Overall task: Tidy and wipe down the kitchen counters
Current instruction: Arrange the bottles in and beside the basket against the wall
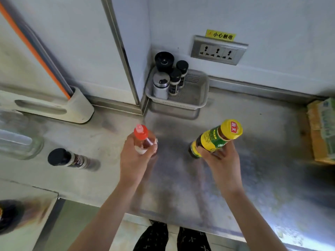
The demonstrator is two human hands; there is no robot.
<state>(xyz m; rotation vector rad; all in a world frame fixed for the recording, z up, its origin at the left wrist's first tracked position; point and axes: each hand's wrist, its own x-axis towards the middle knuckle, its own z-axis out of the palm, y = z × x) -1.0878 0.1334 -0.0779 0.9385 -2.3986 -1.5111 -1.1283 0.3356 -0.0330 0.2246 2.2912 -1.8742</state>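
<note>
– Counter in brushed steel, both hands busy over its middle. What sits at the left edge?

– A glass jar, blurred. Just right of it is a black-capped spice jar, well apart from the hands. Both look breakable and want a grip round the body.

– And the hands?

– The left hand wraps a red-capped bottle round its clear body. Whether its base touches the steel I cannot tell. It is likely thin plastic, light and easy to squeeze, so the hold should be gentle and kept below the cap.

– Behind it?

– In the back corner, against the wall, a perforated basket holds four shakers crowded to its left side. Its right half looks free, a likely home for both bottles.

– The other hand?

– The right hand curls round the lower body of a yellow-capped bottle, which leans cap-first to the right. The contents are dark, so it is probably glass and the heavier of the two. The label should give some purchase.

– Room to move?

– Bare steel runs from the hands to the front edge and right toward a carton at the right edge. The surface looks slick, so bottles set down near the front edge could slide off. A wall socket sits above the back edge and is best kept dry when wiping.
</note>
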